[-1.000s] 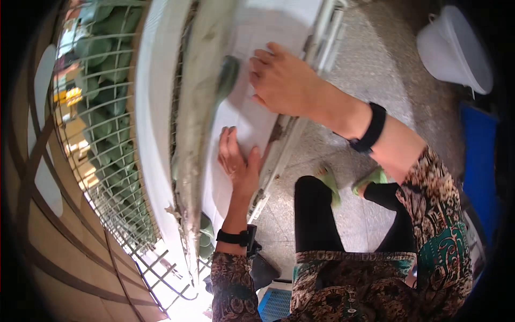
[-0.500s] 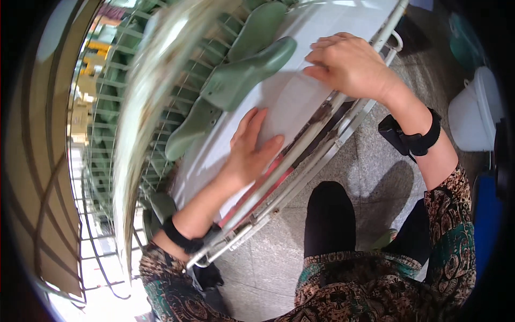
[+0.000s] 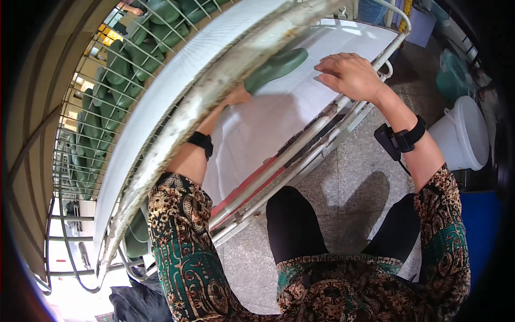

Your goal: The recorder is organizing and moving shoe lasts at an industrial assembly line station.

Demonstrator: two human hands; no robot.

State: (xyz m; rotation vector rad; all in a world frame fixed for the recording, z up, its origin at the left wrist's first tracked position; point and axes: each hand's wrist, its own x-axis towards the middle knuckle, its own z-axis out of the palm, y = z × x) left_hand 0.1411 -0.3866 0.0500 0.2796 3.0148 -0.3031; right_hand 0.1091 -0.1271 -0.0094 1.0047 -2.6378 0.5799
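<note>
A green shoe last (image 3: 276, 68) lies on a white-lined rack shelf (image 3: 271, 121), its heel end hidden behind a rusty white rack bar (image 3: 214, 88). My left hand (image 3: 237, 95) reaches beneath that bar and meets the last near its heel. Most of its fingers are out of sight behind the bar, so its grip is hidden. Above the right part of the same lined shelf is my right hand (image 3: 351, 78), fingers loosely bent and slightly apart, holding nothing. It is close to the shelf's near rail (image 3: 327, 115).
Many green shoe lasts (image 3: 118, 70) sit behind the wire mesh at left. A white bucket (image 3: 464, 134) stands on the floor at right, with a teal basin (image 3: 450, 75) behind it. My legs are close to the rack's lower rails (image 3: 279, 193). Dark cloth (image 3: 140, 303) lies at lower left.
My left hand has moved from above the lined shelf to the shoe last, under the bar. The view has shifted, and the upper bar now covers more lasts. My right hand keeps its pose.
</note>
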